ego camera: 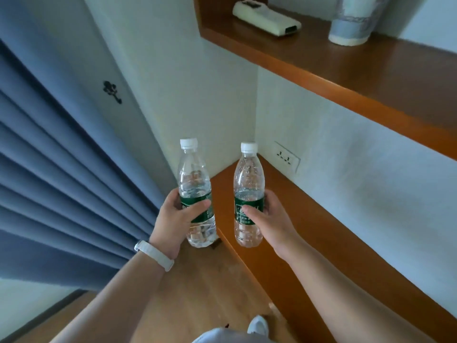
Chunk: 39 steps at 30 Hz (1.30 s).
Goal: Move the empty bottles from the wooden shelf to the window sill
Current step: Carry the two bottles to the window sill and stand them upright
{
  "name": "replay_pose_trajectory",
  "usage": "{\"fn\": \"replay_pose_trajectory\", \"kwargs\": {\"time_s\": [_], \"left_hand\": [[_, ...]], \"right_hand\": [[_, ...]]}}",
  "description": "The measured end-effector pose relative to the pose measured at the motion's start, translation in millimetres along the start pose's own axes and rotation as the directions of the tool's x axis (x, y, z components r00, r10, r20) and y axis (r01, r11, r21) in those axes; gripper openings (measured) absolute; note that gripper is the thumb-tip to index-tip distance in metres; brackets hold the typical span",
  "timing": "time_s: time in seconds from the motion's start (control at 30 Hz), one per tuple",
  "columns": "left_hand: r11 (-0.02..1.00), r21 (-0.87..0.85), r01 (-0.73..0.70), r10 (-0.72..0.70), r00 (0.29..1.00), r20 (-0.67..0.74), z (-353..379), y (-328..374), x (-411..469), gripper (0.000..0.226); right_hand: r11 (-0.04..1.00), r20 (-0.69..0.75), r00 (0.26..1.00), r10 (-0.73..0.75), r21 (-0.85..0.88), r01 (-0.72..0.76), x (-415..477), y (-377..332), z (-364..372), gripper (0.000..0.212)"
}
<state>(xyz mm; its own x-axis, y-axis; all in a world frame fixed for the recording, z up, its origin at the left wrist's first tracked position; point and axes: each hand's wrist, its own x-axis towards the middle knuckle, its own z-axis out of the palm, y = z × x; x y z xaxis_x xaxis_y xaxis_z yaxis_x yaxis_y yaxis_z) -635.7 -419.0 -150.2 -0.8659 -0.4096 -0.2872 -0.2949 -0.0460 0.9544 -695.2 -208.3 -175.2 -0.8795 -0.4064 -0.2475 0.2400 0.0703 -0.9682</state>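
Two clear plastic bottles with white caps and green labels are held upright in the air. My left hand (176,220) grips the left bottle (194,179) around its label. My right hand (268,215) grips the right bottle (248,179) the same way. Both bottles look empty. They hang in front of the left end of the lower wooden shelf (309,231), the left one just off its edge above the floor. No window sill is in view.
An upper wooden shelf (346,68) carries a cream remote-like device (265,17) and a blue-and-white vase (351,23). A wall socket (286,155) sits above the lower shelf. Blue curtains (57,169) hang at the left. Wooden floor (197,288) lies below.
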Motion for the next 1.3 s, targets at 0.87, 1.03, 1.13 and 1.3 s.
{"fn": "replay_pose_trajectory", "kwargs": {"time_s": [0.87,1.03,1.13,1.3], "left_hand": [[0.935,-0.289,-0.205,0.030,0.859,-0.510,-433,-64,-146,0.055],[0.921,-0.303,-0.246,0.003,0.781,-0.625,-489,-73,-178,0.057],[0.910,-0.317,-0.266,-0.017,0.741,-0.671,-513,-79,-189,0.063],[0.910,-0.316,-0.270,-0.055,0.675,-0.736,-546,-88,-194,0.062]], "right_hand": [[0.981,0.463,0.883,-0.076,-0.125,0.150,-27,-3,454,0.052],[0.968,0.576,0.813,-0.081,-0.147,0.201,-29,-5,522,0.059],[0.964,0.624,0.777,-0.079,-0.150,0.219,-26,-4,554,0.052],[0.973,0.691,0.720,-0.061,-0.121,0.199,-14,-1,607,0.048]]}}
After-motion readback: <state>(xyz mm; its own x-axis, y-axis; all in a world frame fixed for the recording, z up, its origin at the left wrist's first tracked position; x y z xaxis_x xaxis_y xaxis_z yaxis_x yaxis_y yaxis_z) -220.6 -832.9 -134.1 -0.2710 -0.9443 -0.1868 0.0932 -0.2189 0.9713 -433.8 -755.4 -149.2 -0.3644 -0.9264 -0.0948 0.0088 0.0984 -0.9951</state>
